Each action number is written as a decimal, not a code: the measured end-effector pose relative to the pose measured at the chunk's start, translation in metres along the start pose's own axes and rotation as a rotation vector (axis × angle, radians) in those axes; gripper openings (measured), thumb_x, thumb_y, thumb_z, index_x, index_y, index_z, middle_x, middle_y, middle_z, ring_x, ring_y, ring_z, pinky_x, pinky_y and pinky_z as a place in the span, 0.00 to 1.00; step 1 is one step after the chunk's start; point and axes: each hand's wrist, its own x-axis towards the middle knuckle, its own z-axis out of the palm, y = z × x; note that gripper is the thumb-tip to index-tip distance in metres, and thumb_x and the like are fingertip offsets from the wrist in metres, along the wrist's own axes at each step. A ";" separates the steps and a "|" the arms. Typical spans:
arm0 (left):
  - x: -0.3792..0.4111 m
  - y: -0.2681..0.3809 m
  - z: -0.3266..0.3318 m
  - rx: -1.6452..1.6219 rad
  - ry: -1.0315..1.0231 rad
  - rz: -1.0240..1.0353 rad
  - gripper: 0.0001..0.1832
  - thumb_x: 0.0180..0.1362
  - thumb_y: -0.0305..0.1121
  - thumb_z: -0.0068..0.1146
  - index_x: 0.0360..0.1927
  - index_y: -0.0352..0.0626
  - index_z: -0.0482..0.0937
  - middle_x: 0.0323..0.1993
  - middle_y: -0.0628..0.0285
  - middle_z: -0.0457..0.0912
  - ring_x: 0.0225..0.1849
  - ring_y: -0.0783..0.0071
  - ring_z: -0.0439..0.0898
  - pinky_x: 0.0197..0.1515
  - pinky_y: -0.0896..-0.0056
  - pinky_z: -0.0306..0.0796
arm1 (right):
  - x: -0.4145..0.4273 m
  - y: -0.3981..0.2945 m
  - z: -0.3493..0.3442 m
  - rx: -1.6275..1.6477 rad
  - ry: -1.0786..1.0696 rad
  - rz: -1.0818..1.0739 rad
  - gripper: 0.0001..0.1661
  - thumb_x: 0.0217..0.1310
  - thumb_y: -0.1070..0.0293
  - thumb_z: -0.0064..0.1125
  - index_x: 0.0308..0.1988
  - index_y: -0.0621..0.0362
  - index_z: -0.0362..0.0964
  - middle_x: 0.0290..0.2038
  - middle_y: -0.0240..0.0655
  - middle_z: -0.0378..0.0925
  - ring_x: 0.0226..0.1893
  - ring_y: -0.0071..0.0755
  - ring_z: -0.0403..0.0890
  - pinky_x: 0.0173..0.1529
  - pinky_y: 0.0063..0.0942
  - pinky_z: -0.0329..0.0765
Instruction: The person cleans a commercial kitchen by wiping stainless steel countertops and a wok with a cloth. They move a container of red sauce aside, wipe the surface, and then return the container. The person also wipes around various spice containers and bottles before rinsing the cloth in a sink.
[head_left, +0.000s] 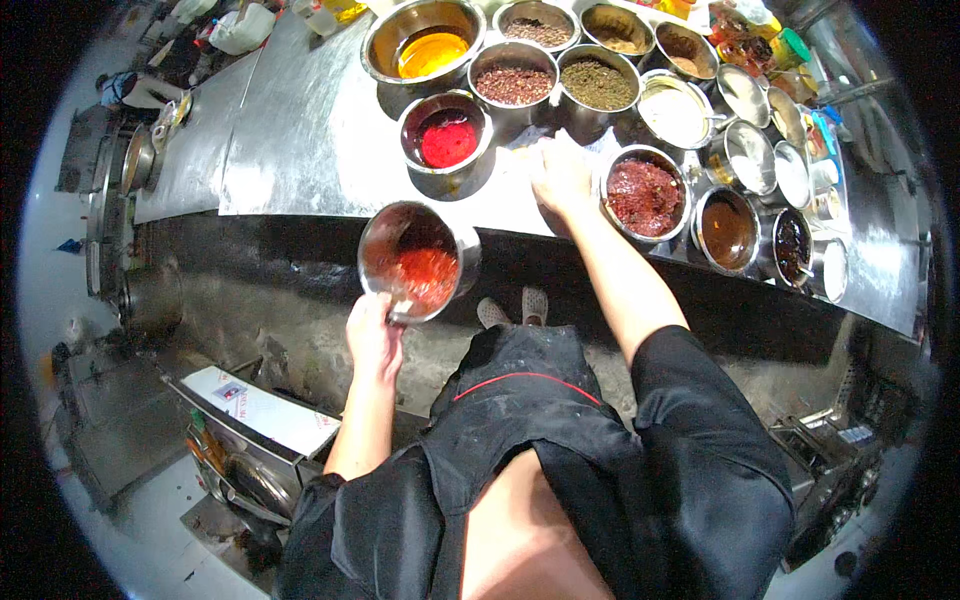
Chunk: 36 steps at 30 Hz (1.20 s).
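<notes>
My left hand (373, 337) grips the rim of a tilted stainless steel pot (466, 255) in front of the table's near edge. Red, flaky or powdery contents (426, 276) lie against the pot's lower wall. On the steel tabletop, my right hand (561, 176) reaches between a pot of bright red liquid (448, 141) and a pot of dark red paste (645, 196). Its fingers are bent, and glare hides whether they hold anything. A pale, crumpled cloth or plastic piece (606, 142) shows just beside that hand.
Behind stand pots of orange oil (433, 52), reddish flakes (514, 84) and greenish spice (598, 84). Further right are a pot of brown sauce (726, 229) and several other containers. A metal cart (259, 409) stands at lower left. Another person's arm (150, 91) shows at far left.
</notes>
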 end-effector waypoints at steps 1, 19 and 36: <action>0.007 -0.002 0.015 0.017 -0.042 0.020 0.01 0.58 0.26 0.54 0.32 0.40 0.75 0.31 0.64 0.77 0.33 0.71 0.78 0.38 0.65 0.75 | -0.010 0.004 0.017 0.034 0.097 -0.052 0.22 0.60 0.57 0.50 0.46 0.62 0.75 0.44 0.52 0.78 0.46 0.50 0.78 0.53 0.44 0.72; 0.136 -0.125 0.166 0.155 -0.289 -0.036 0.14 0.64 0.42 0.51 0.36 0.41 0.77 0.33 0.61 0.80 0.35 0.74 0.79 0.32 0.70 0.74 | -0.180 -0.013 0.008 0.651 -0.262 0.174 0.17 0.47 0.70 0.57 0.41 0.58 0.78 0.42 0.41 0.78 0.44 0.47 0.78 0.51 0.37 0.75; 0.232 0.000 0.055 -0.055 -0.035 -0.066 0.07 0.59 0.33 0.56 0.40 0.44 0.77 0.36 0.62 0.80 0.32 0.74 0.77 0.29 0.71 0.72 | -0.039 -0.133 0.034 0.488 0.085 0.267 0.25 0.62 0.64 0.51 0.55 0.68 0.67 0.55 0.52 0.69 0.59 0.52 0.67 0.66 0.42 0.61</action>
